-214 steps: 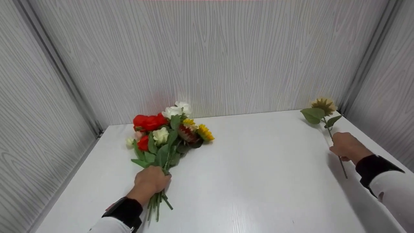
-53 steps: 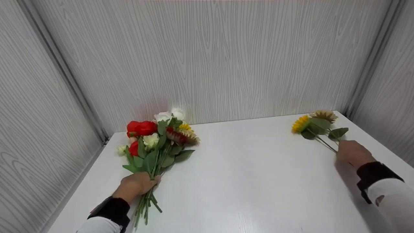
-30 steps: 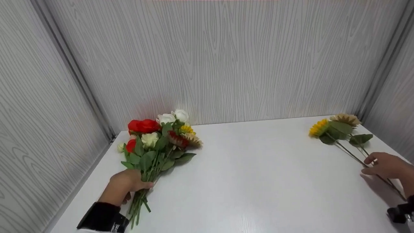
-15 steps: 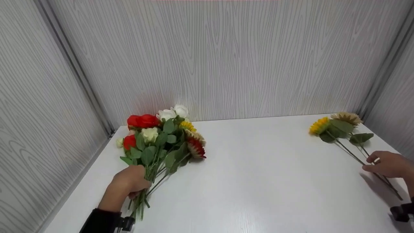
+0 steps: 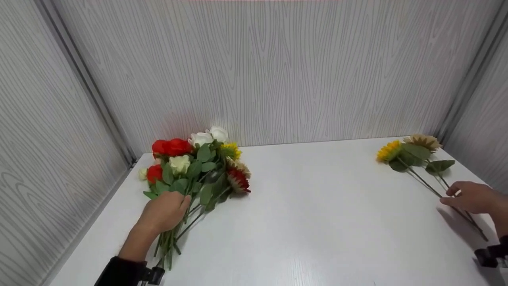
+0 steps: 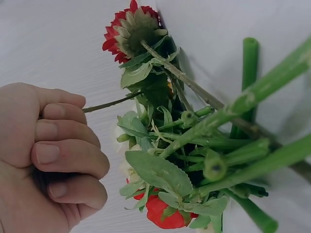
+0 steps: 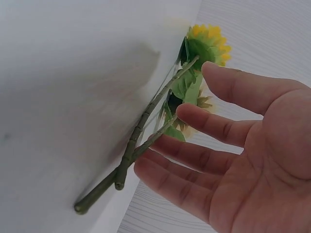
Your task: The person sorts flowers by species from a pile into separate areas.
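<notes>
On the left of the white tabletop (image 5: 309,222) lies a bunch of artificial flowers (image 5: 194,167): red and white roses, a yellow sunflower and a red-petalled bloom, their heads toward the back wall (image 5: 262,67) and their green stems pointing at the person. The left hand (image 5: 163,211) rests on the bunch where the leaves give way to bare stems; in the left wrist view its fingers (image 6: 63,160) are curled into the palm just beside the stems, and I cannot tell whether any stem is gripped. Far off on the right, near the corner, two sunflowers (image 5: 408,153), one yellow and one pale brown, lie side by side with their stems crossing. The right hand (image 5: 470,197) is over the lower part of those stems, its fingers (image 7: 218,126) spread and relaxed, closed on nothing, just beside them.
</notes>
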